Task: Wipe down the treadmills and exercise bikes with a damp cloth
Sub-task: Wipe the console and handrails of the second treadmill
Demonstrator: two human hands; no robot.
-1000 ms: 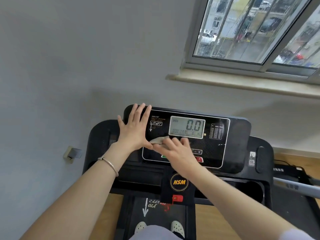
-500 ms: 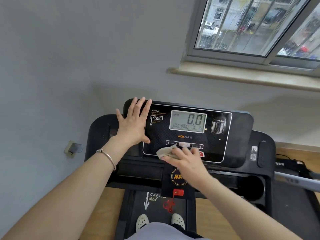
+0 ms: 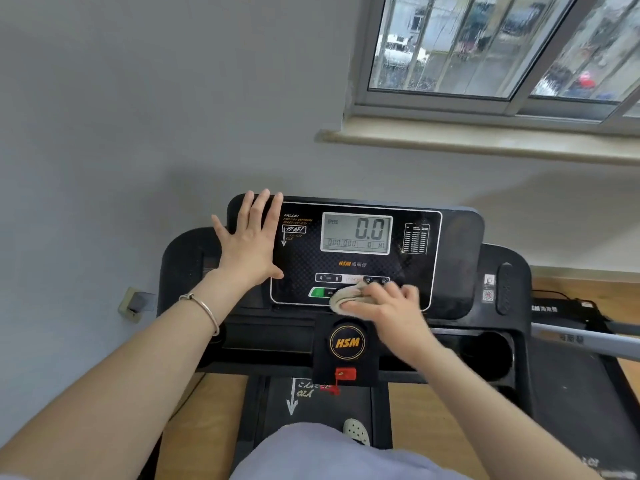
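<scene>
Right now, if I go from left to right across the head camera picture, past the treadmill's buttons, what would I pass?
wall socket → left hand → green button → cloth → right hand → sticker

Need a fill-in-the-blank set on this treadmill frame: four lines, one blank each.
The right hand holds a ___ against the lower edge of the console.
The left hand lies flat on the console's ___ side.
The display reads ___.
The clip below the round logo is ___.
Missing: cloth; left; 0.0; red.
</scene>
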